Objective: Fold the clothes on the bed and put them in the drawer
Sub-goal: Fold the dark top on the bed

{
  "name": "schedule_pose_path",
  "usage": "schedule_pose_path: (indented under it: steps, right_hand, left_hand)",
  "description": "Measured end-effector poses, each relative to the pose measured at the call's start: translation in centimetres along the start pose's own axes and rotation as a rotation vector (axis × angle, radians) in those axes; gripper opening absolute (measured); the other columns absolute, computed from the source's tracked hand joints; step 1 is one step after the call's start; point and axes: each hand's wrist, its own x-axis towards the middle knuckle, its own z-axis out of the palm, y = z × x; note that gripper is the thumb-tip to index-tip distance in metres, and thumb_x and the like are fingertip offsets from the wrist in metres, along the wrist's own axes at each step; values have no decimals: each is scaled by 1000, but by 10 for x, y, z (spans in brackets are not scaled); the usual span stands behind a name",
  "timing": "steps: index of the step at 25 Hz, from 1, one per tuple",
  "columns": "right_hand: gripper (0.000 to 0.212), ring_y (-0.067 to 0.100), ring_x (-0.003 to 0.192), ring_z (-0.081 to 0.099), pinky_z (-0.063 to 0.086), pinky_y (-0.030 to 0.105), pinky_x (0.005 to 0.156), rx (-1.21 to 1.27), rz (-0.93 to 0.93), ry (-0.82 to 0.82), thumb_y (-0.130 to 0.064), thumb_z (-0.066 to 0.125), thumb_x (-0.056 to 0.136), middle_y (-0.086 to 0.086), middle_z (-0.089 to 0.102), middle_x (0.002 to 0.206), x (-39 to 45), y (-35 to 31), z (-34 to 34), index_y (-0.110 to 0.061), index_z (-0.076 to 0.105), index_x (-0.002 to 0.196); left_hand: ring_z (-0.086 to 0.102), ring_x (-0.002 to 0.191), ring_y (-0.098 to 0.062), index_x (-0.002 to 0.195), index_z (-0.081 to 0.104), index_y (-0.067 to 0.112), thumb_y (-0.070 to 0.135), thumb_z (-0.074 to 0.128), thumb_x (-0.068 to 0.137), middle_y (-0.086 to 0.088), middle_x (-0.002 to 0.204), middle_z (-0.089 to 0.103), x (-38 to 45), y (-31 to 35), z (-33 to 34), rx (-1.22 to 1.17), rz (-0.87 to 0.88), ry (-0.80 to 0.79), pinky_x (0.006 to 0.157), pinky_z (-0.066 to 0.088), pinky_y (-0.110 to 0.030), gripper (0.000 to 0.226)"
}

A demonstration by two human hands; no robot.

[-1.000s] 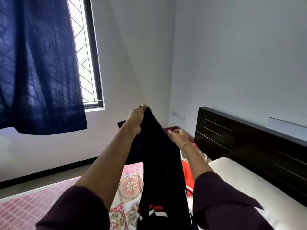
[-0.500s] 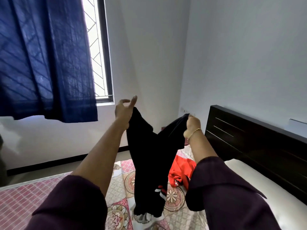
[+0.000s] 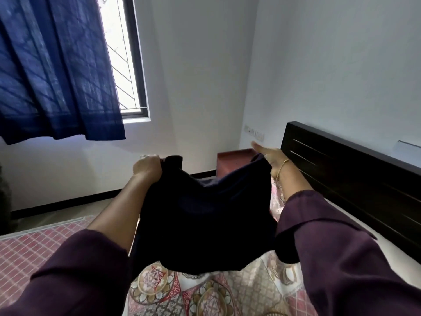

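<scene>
A dark navy garment (image 3: 205,215) hangs spread wide in the air above the bed (image 3: 227,295). My left hand (image 3: 147,166) grips its upper left corner with curled fingers. My right hand (image 3: 270,159) holds the upper right corner, thumb stretched out, the cloth running under the palm. The garment sags between the two hands and its lower edge hangs just over the patterned bedsheet. It hides the bed area behind it.
A dark wooden headboard (image 3: 350,179) runs along the right, with a white pillow (image 3: 387,247) below it. A reddish-brown bedside cabinet (image 3: 234,160) stands in the corner. A blue curtain (image 3: 54,71) hangs over the window at the left. Bare floor (image 3: 57,215) lies beyond the bed.
My hands have moved apart and down, stretching the garment out wide from its hanging bunch. The red cloth seen earlier on the bed is now hidden behind it.
</scene>
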Motion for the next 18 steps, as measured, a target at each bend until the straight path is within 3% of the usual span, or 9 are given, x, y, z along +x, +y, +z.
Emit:
schedule_pose_path:
  steps: [3,5,7,9,11,12,14,16,18]
  right_hand:
    - [30,18,84,59,49,29,84,-597,-68,-180,-15,79,73,7,64,89,1,1,1,-6,68,99]
    - [17,17,91,59,44,22,84,-943,-108,-133,-8,72,79,9,68,97,18,8,4,-8,72,95]
    - [16,19,97,61,43,20,81,-1139,-111,-48,-5,62,84,7,69,104,35,22,9,-10,73,95]
    - [23,21,89,61,45,17,70,-1014,-97,20,1,52,89,6,67,93,55,37,19,-9,72,94]
    - [30,16,67,49,38,17,53,-518,-74,46,5,43,92,3,54,72,70,41,37,-12,66,82]
    - [32,13,62,44,36,21,53,-252,-77,53,5,41,93,1,49,67,75,40,46,-14,61,76]
    - [32,11,55,50,40,23,52,154,-62,-29,8,40,92,0,54,60,77,27,65,-14,54,73]
    - [26,10,51,55,45,19,51,211,-99,-146,10,43,85,0,57,55,72,13,84,-11,52,71]
    - [17,14,60,53,43,22,60,2,-171,-270,3,49,72,4,55,63,65,8,99,-12,55,66]
  left_hand:
    - [51,111,-40,115,50,-5,12,38,98,-27,122,53,8,19,16,-421,-111,-24,88,40,-40,27]
    - [51,111,-40,117,49,-6,11,38,98,-27,122,53,17,24,30,-596,-213,-27,88,41,-40,28]
    - [54,110,-37,119,51,-5,13,39,98,-24,121,55,30,23,49,-781,-354,-68,87,44,-38,30]
    - [56,103,-30,119,53,-3,13,41,98,-19,114,57,42,26,64,-979,-435,-114,78,43,-34,29]
    - [52,91,-23,109,53,2,10,40,97,-13,95,57,54,35,76,-1133,-408,-106,72,39,-31,19]
    - [51,86,-21,103,53,6,8,41,97,-8,87,55,56,41,78,-1203,-371,-99,69,40,-29,14]
    - [54,75,-18,100,52,10,7,45,95,-4,81,55,56,60,76,-1373,-299,-169,59,45,-22,10]
    - [57,72,-15,114,46,11,7,53,91,-6,88,56,51,85,68,-1423,-215,-339,54,49,-18,25]
    - [61,88,-21,136,34,13,7,62,87,-12,106,56,47,108,63,-1353,-111,-498,73,53,-24,57]
